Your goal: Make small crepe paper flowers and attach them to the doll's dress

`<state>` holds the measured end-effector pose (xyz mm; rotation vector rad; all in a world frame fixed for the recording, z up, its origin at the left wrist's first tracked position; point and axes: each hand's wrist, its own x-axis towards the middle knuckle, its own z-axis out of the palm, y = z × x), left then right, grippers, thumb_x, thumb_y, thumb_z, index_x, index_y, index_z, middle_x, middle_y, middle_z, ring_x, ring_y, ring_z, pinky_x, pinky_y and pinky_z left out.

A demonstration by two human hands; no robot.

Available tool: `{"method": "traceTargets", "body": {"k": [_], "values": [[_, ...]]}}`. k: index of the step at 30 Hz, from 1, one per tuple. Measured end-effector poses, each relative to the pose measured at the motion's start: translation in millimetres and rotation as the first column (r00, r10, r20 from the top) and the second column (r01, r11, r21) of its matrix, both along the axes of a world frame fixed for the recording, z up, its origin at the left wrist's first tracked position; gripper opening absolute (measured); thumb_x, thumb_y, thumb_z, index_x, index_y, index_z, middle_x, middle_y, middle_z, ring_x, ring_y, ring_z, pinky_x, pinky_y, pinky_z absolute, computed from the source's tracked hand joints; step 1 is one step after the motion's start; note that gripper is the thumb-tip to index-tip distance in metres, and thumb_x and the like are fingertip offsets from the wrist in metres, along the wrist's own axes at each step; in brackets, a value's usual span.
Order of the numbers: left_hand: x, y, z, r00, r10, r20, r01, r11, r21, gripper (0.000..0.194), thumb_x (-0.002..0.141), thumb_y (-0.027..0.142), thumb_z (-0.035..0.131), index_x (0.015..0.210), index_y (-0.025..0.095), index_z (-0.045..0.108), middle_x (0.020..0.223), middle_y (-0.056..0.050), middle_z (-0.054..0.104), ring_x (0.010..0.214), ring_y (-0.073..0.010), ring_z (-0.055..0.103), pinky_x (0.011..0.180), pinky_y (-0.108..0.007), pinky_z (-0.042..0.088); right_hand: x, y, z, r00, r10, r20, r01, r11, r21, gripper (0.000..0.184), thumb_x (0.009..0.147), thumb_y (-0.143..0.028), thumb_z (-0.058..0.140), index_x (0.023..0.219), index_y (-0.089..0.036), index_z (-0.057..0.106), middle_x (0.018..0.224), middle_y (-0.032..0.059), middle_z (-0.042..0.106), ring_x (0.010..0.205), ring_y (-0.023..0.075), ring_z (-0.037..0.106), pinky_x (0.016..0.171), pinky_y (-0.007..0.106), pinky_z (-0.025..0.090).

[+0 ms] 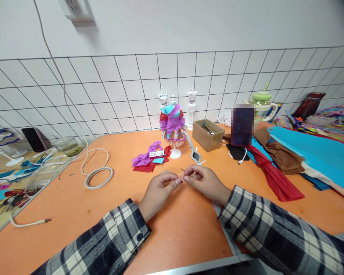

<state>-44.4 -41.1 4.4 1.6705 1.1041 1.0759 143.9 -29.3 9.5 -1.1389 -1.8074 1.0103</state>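
Note:
My left hand [160, 189] and my right hand [205, 184] meet over the middle of the orange table [126, 229]. Between their fingertips is a small piece of peach crepe paper [181, 177], pinched from both sides. A thin dark tip pokes out by my right fingers; its kind is unclear. Just beyond stands a miniature dress form in a purple, red and blue paper dress [172, 120] with a ruffled peach hem. Left of its base lie purple paper scraps [143, 159], red scraps and a small white-and-red box [157, 154].
A tape roll [99, 178] lies left, near a white cable [87, 152]. Behind are two bare-stand dress forms, one at right [192, 99], and a cardboard box [208, 135]. Rightward are a pixelated upright screen [242, 126], a lidded jug [262, 107], red paper [278, 179] and blue paper [315, 152].

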Motion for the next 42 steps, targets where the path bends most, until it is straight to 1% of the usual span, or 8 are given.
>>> {"method": "traceTargets", "body": {"k": [7, 12, 19, 25, 31, 35, 38, 42], "values": [[0.8, -3.5, 0.3, 0.980, -0.181, -0.086, 0.183, 0.983, 0.025, 0.018, 0.082, 0.034, 0.064, 0.077, 0.018, 0.071, 0.086, -0.008, 0.067, 0.084, -0.0198, 0.061, 0.082, -0.030, 0.046, -0.3, 0.3, -1.1, 0.999, 0.045, 0.005, -0.045, 0.994, 0.096, 0.012, 0.076, -0.025, 0.063, 0.069, -0.016, 0.065, 0.066, -0.0005, 0.057, 0.057, 0.0096, 0.046, 0.055, 0.022, 0.037], [0.9, -3.6, 2.7, 0.994, -0.101, -0.048, 0.103, 0.994, 0.042, 0.021, 0.081, 0.038, 0.064, 0.076, 0.018, 0.070, 0.085, -0.007, 0.067, 0.084, -0.0202, 0.061, 0.081, -0.030, 0.046, 0.0, -1.4, 3.5, 0.994, 0.030, -0.106, -0.036, 0.998, -0.053, 0.022, 0.080, -0.033, 0.060, 0.093, -0.016, 0.067, 0.078, 0.0018, 0.063, 0.054, 0.0087, 0.048, 0.049, 0.021, 0.039], [-0.5, -1.9, 1.2, 0.999, -0.037, 0.006, 0.036, 0.999, 0.024, 0.020, 0.081, 0.037, 0.065, 0.079, 0.018, 0.070, 0.084, -0.006, 0.067, 0.082, -0.0198, 0.061, 0.080, -0.030, 0.046, -1.6, 1.7, 0.0, 0.988, 0.064, -0.139, -0.072, 0.996, -0.057, 0.018, 0.076, -0.034, 0.064, 0.072, -0.016, 0.061, 0.064, -0.0013, 0.058, 0.058, 0.0100, 0.048, 0.056, 0.023, 0.039], [-1.3, -2.9, 3.6, 0.986, 0.017, -0.166, 0.028, 0.964, 0.265, 0.014, 0.086, 0.030, 0.061, 0.084, 0.020, 0.069, 0.088, -0.007, 0.068, 0.087, -0.0197, 0.062, 0.082, -0.032, 0.047, -1.0, -2.1, 6.5, 0.989, 0.025, -0.149, -0.028, 0.999, -0.018, 0.021, 0.077, -0.034, 0.062, 0.090, -0.017, 0.063, 0.076, 0.0004, 0.058, 0.061, 0.0103, 0.050, 0.055, 0.022, 0.042], [-8.0, -0.7, 10.8, 0.885, 0.182, -0.428, 0.088, 0.837, 0.540, 0.010, 0.085, 0.029, 0.062, 0.084, 0.024, 0.071, 0.090, -0.006, 0.070, 0.094, -0.0230, 0.059, 0.091, -0.038, 0.041, 3.5, -2.7, 6.7, 0.993, 0.070, -0.098, -0.091, 0.968, -0.234, 0.036, 0.084, -0.052, 0.049, 0.080, -0.018, 0.059, 0.062, -0.0038, 0.046, 0.043, 0.0076, 0.039, 0.035, 0.019, 0.033], [-9.4, -1.6, 13.7, 0.829, 0.256, -0.497, 0.127, 0.780, 0.613, 0.009, 0.084, 0.028, 0.061, 0.083, 0.023, 0.069, 0.091, -0.006, 0.071, 0.097, -0.0239, 0.058, 0.092, -0.040, 0.039, -0.1, -3.1, 2.2, 0.997, 0.071, 0.009, -0.069, 0.987, -0.145, 0.025, 0.077, -0.042, 0.064, 0.079, -0.017, 0.063, 0.058, -0.0052, 0.044, 0.049, 0.0074, 0.039, 0.043, 0.018, 0.031], [-7.7, -3.2, 14.6, 0.808, 0.270, -0.524, 0.128, 0.788, 0.602, 0.010, 0.083, 0.030, 0.062, 0.084, 0.022, 0.068, 0.092, -0.006, 0.070, 0.098, -0.0247, 0.057, 0.090, -0.041, 0.039, -1.8, -0.7, -1.2, 0.999, 0.038, 0.037, -0.035, 0.996, -0.084, 0.015, 0.075, -0.031, 0.064, 0.076, -0.016, 0.063, 0.057, -0.0051, 0.046, 0.051, 0.0073, 0.039, 0.047, 0.020, 0.030], [-7.4, -1.7, 10.9, 0.867, 0.161, -0.471, 0.106, 0.865, 0.491, 0.022, 0.081, 0.030, 0.065, 0.100, 0.020, 0.065, 0.101, -0.007, 0.068, 0.101, -0.0242, 0.057, 0.090, -0.039, 0.042, -0.9, 2.9, -4.8, 0.998, 0.035, 0.059, -0.032, 0.998, -0.046, 0.012, 0.075, -0.028, 0.062, 0.075, -0.016, 0.064, 0.058, -0.0042, 0.050, 0.052, 0.0080, 0.041, 0.050, 0.020, 0.031]]}}
